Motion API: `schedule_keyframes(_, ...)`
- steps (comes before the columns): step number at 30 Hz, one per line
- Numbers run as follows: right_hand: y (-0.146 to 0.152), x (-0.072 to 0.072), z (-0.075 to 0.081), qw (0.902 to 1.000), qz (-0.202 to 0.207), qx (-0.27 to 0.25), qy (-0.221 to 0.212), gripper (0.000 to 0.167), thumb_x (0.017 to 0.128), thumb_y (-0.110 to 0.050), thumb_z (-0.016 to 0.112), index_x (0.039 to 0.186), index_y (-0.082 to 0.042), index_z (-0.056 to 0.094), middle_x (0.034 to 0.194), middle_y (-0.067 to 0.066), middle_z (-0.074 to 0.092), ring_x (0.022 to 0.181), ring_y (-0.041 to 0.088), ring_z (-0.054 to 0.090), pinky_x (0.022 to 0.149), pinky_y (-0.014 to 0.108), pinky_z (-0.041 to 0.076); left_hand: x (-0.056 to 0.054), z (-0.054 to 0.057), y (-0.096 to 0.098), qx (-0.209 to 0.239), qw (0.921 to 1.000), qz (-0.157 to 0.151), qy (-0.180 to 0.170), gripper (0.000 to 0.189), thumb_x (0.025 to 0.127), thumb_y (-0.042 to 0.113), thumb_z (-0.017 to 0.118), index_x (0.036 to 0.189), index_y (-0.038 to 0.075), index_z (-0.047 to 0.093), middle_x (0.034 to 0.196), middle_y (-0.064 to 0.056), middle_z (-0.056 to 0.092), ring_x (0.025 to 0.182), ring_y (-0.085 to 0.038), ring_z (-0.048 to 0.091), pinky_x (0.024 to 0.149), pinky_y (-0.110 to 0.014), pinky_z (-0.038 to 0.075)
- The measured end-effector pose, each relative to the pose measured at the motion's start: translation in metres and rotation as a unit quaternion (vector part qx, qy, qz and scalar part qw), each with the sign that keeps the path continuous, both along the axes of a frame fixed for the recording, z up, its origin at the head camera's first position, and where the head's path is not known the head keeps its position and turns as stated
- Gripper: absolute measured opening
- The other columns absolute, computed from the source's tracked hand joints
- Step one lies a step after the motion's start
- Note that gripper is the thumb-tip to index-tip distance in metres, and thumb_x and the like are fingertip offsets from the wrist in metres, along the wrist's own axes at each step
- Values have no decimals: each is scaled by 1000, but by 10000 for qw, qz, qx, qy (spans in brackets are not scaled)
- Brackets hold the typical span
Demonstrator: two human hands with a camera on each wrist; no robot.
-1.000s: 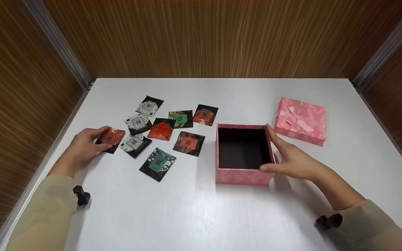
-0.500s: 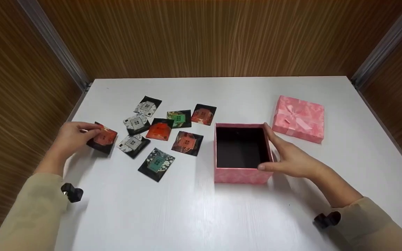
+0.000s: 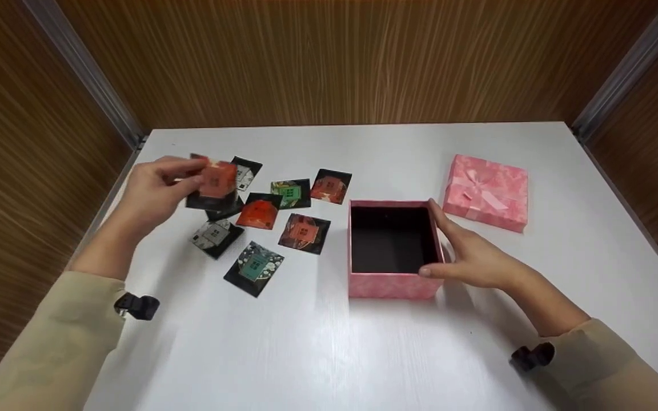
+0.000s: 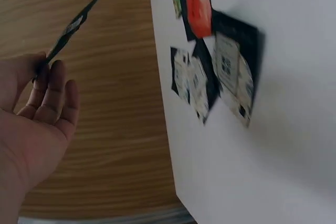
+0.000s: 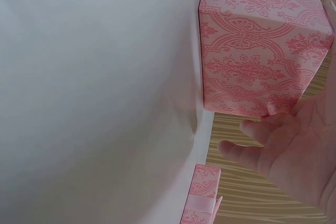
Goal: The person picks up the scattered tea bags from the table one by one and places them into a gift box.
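the step in hand looked to be the carrying of a single packet: the left hand [image 3: 155, 194] pinched a red and black packet [image 3: 216, 181] by its left side, between thumb and fingertips, and held it in the air over the white table [image 3: 306, 354], hiding part of the loose packets [image 3: 257, 212] that lay beyond it. these were spread to the left of the pink box [image 3: 394, 286], some overlapping, with white, green, teal and red labels upward. the right hand [image 3: 477, 257] held the box at its right side, thumb at the near corner of the rim and a finger at the far one, so the grip spanned that wall. the box stood upright and open at the top, its dark inside showing, while the bowed pink lid [image 3: 488, 192] lay farther back to the right, well apart from it. the next move, as judged from this, called for a firm pinch on the thin packet, a path clear of the others, and a steady right hand. the table was smooth, with a glare along its near part and soft shadows beneath the arms; wood-grain panels [image 3: 329, 63] closed it in behind and at both sides, with metal strips [image 3: 80, 71] at the corners.
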State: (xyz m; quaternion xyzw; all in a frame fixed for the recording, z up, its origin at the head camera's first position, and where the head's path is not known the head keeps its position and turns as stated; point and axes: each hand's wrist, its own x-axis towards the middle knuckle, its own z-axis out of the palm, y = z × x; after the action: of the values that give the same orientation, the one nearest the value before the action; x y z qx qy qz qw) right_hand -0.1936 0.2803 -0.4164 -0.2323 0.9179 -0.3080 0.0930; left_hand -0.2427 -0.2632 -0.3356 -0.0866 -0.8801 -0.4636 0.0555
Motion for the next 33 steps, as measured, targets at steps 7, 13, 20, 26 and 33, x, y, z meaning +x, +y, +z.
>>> schedule_keyframes(7,-1,-1,-1,10000,-23,-14,-34,123,88,-55,82,172,-17,2,172,17,26,150,42,40,115,64,38,7,26,78,48,9957,-912,160,36,100,14,77,136,15,75,132,-7,68,108,-21,62,83,-22,56)
schedule_keyframes(13,-5,-4,-4,9999,98,-95,-11,124,88,-53,83,172,-13,1,173,16,22,152,39,37,119,61,35,10,30,124,-124,9875,-1536,324,37,99,18,78,136,17,75,125,1,75,113,-18,66,90,-33,56)
schedule_keyframes(20,-13,-10,-5,9999,150,-81,-1,125,87,-55,84,172,-13,2,174,14,19,154,37,33,121,60,32,6,23,157,-39,9821,-1873,190,37,97,18,81,134,18,76,124,2,76,115,-14,67,90,-36,56)
schedule_keyframes(26,-14,-14,-6,9999,152,-20,3,125,86,-57,83,172,-17,2,173,15,23,151,38,39,119,60,35,2,8,184,-82,9758,-2184,-13,38,97,18,81,135,16,75,128,1,74,111,-12,68,91,-34,56)
schedule_keyframes(33,-10,-15,-7,9999,149,-20,-17,124,88,-56,82,172,-18,1,173,16,22,151,39,39,119,61,35,-5,-13,213,-477,9648,-2585,125,39,98,19,80,136,15,75,127,2,75,118,-11,65,103,-36,52)
